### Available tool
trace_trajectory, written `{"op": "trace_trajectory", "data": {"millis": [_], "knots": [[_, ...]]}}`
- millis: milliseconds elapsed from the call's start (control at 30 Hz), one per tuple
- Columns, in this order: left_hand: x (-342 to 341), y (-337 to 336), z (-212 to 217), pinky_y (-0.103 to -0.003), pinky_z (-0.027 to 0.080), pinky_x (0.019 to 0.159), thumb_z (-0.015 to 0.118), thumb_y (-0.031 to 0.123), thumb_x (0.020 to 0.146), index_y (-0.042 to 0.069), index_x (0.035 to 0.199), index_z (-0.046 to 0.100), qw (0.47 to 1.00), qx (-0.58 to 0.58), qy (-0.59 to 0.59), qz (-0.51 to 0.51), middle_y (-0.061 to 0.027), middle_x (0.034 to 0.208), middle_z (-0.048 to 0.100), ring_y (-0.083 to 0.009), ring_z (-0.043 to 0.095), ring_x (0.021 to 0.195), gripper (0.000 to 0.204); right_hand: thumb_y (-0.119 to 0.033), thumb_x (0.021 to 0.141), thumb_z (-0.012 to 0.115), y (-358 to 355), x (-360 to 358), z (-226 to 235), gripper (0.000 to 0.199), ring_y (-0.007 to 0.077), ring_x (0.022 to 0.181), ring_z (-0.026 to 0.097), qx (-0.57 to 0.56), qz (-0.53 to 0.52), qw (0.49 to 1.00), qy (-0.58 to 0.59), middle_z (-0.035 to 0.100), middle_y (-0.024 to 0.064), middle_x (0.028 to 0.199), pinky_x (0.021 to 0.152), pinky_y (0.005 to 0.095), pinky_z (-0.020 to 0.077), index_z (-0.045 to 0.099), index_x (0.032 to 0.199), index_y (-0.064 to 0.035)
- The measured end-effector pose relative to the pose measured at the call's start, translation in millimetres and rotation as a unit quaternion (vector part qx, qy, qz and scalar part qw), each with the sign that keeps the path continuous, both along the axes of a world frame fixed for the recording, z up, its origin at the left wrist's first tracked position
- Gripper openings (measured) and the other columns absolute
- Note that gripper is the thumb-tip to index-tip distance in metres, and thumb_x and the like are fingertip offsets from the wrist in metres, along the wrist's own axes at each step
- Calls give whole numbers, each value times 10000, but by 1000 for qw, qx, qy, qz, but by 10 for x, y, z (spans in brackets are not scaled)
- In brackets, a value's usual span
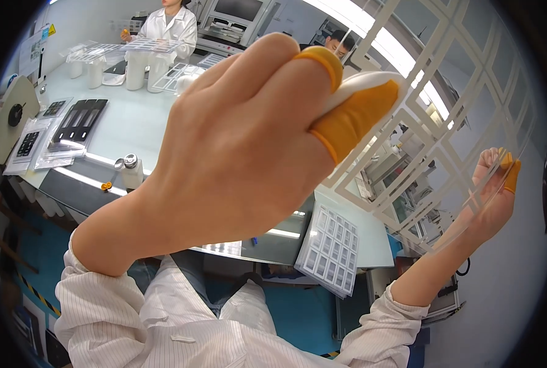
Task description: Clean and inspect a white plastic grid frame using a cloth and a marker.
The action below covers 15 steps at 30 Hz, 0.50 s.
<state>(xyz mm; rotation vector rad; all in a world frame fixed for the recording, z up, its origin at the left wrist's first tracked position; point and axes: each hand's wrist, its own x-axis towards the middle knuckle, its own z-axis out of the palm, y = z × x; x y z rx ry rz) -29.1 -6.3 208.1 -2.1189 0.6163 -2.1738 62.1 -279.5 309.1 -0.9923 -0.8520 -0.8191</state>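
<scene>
A clear sheet printed with pale rectangular frames is raised on the right side of the head view. At its right edge, my right hand pinches the sheet, orange covers on its fingertips. Large in the middle, my left hand is closed, back toward me. Orange finger cots cover its thumb and index finger. Between them shows a smooth white pad, right against the sheet; whether it touches the sheet I cannot tell. The other left fingers are curled and their tips are hidden.
Below the raised sheet, a stack of similar framed sheets overhangs the table's front edge. Leftward stand a small bottle, orange finger cots and bagged black strips. White canisters support sheets near a co-worker; another person sits behind.
</scene>
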Motion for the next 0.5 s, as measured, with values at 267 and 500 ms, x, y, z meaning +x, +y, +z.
{"op": "trace_trajectory", "data": {"millis": [267,500], "knots": [[-185,-19,-386,-214,311,393,701,170,609,24,865,607,988,-11,127,-84,-4,659,445,-129,417,545,309,-90,834,467,-143,141,75,152,167,675,378,-54,172,983,25,449,101,700,697,252,346,502,820,58],[-254,73,-531,-208,330,399,717,133,592,1,783,587,969,-48,191,-152,-29,658,464,-124,434,546,266,-156,845,461,-248,282,74,187,155,710,440,-75,150,984,63,488,78,742,733,265,359,520,843,21]]}}
